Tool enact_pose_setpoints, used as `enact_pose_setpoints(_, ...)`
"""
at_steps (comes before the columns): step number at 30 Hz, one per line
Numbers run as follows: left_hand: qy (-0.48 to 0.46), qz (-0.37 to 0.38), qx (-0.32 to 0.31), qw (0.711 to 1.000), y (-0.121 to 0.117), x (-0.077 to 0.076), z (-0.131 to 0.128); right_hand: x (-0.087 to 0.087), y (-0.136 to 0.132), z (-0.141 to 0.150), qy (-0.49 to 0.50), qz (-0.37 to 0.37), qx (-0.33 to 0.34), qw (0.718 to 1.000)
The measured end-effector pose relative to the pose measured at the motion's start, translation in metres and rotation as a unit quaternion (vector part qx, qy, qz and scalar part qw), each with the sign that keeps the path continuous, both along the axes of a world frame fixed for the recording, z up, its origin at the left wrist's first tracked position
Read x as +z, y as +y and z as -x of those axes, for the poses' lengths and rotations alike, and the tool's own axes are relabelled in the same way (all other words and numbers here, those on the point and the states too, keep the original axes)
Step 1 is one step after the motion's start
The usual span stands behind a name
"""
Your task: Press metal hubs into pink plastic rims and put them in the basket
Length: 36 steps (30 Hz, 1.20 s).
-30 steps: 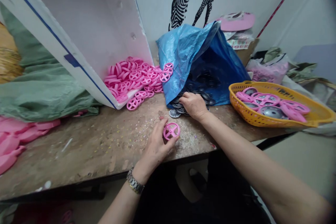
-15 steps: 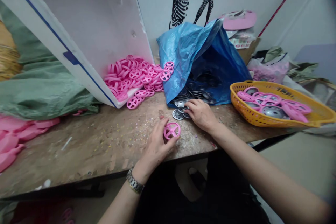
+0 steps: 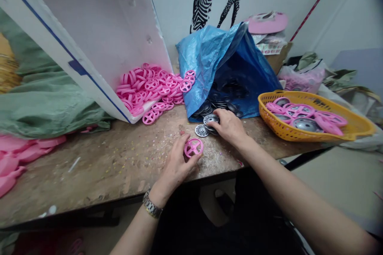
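Note:
My left hand (image 3: 177, 160) is closed around the edge of a pink spoked wheel (image 3: 193, 148), with thumb and fingers at its sides, just above the worktop. My right hand (image 3: 229, 126) pinches a silver-grey disc (image 3: 211, 120) at the mouth of a blue plastic bag (image 3: 203, 51). Another grey disc (image 3: 202, 130) lies flat on the wood beside it. More dark grey discs (image 3: 231, 87) fill the inside of the bag. Left of the bag, a heap of pink wheels (image 3: 151, 84) spills from a white foam box (image 3: 98, 28).
A yellow basket (image 3: 266, 116) at the right holds pink wheels and grey discs. Pink parts (image 3: 18, 153) and green cloth (image 3: 48, 103) occupy the left of the worn wooden table (image 3: 113, 167). Its front edge runs close under my wrists. Bags and cartons stand behind the basket.
My right hand has taken hold of a grey disc and raised it slightly, tilting its face toward me. My left hand keeps the pink wheel. The view has shifted a little.

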<state>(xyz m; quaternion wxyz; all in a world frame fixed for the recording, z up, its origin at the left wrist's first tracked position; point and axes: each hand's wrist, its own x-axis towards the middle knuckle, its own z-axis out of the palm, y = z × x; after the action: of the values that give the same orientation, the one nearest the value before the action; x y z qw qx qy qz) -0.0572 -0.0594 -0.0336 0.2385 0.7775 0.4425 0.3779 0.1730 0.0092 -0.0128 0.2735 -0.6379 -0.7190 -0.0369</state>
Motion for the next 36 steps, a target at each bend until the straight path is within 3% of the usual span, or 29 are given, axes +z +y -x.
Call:
enact_pose_setpoints(5, -0.006, -0.001, -0.003, 1.000, -0.001, 0.000, 0.001, 0.002, 0.005, 0.000, 0.006, 0.055, -0.017, 0.998)
enact_pose_setpoints(9, -0.019, -0.015, -0.004, 1.000, -0.002, 0.000, 0.002, 0.004, 0.004, -0.005, 0.051, 0.045, -0.003, 0.998)
enact_pose_setpoints(13, -0.056, 0.009, -0.014, 0.998, -0.003, -0.003, 0.001, 0.006, -0.003, -0.008, 0.173, 0.040, 0.010, 0.984)
enact_pose_setpoints(16, -0.138, 0.087, -0.019, 0.986, -0.005, 0.001, -0.002, 0.009, -0.011, -0.008, 0.298, 0.031, 0.034, 0.953)
enact_pose_setpoints(18, -0.242, 0.186, -0.018, 0.952, -0.007, 0.011, -0.005, 0.012, -0.020, -0.007, 0.382, 0.033, 0.055, 0.922)
enact_pose_setpoints(21, -0.406, 0.364, -0.032, 0.838, -0.012, 0.030, -0.007, 0.017, -0.037, -0.004, 0.478, 0.073, 0.094, 0.870)
enact_pose_setpoints(23, -0.467, 0.439, -0.050, 0.766, -0.014, 0.039, -0.009, 0.019, -0.052, 0.000, 0.516, 0.102, 0.116, 0.842)
enact_pose_setpoints(24, -0.483, 0.459, -0.058, 0.744, -0.015, 0.041, -0.010, 0.019, -0.059, 0.003, 0.528, 0.114, 0.125, 0.832)
enact_pose_setpoints(27, -0.497, 0.476, -0.080, 0.721, -0.016, 0.039, -0.014, 0.016, -0.076, 0.012, 0.532, 0.126, 0.140, 0.825)
enact_pose_setpoints(32, -0.491, 0.487, -0.112, 0.714, -0.023, 0.033, -0.027, 0.007, -0.093, 0.025, 0.486, 0.089, 0.121, 0.861)
enact_pose_setpoints(36, -0.486, 0.499, -0.126, 0.707, -0.027, 0.032, -0.032, 0.008, -0.102, 0.029, 0.494, 0.124, 0.140, 0.849)
